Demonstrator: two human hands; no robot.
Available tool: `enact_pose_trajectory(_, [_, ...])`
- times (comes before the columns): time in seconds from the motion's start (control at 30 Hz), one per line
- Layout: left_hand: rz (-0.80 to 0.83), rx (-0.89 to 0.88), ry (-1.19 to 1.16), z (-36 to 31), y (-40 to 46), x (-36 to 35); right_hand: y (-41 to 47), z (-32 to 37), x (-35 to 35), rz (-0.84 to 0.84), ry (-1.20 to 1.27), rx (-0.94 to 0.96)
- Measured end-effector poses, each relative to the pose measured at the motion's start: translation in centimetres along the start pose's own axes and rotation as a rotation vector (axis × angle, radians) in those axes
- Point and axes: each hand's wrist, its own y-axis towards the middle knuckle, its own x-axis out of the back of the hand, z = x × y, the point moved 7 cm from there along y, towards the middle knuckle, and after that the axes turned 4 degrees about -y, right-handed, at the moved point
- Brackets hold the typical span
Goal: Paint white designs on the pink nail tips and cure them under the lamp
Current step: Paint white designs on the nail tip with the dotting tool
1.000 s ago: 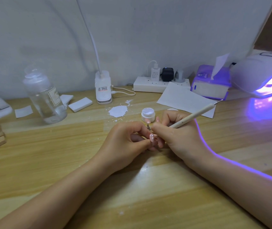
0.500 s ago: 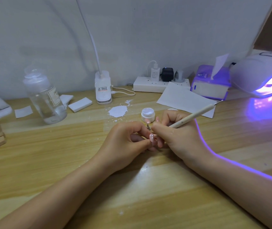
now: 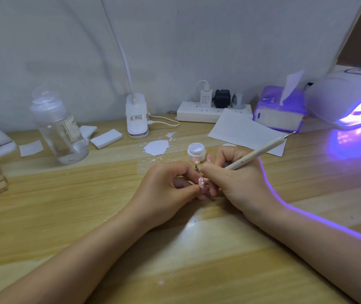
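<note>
On a wooden table (image 3: 65,216), a left hand (image 3: 166,189) pinches a pink nail tip (image 3: 202,182) while the right hand (image 3: 238,178) grips a dotting pen (image 3: 256,153). Just beyond sits an open white jar (image 3: 195,152); farther right, the curing lamp (image 3: 348,99) glows violet.

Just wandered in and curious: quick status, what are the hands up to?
Left hand pinching pink nail tip, white dots on it. Right hand gripping dotting pen, working end at the tip. Curing lamp lit at right, path clear.
</note>
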Motion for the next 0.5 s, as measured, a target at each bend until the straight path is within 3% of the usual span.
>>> enact_pose_trajectory(0.5, [0.003,-0.005,-0.001,-0.02,0.00,0.00,-0.06,0.12,0.02,0.002,-0.002,0.011])
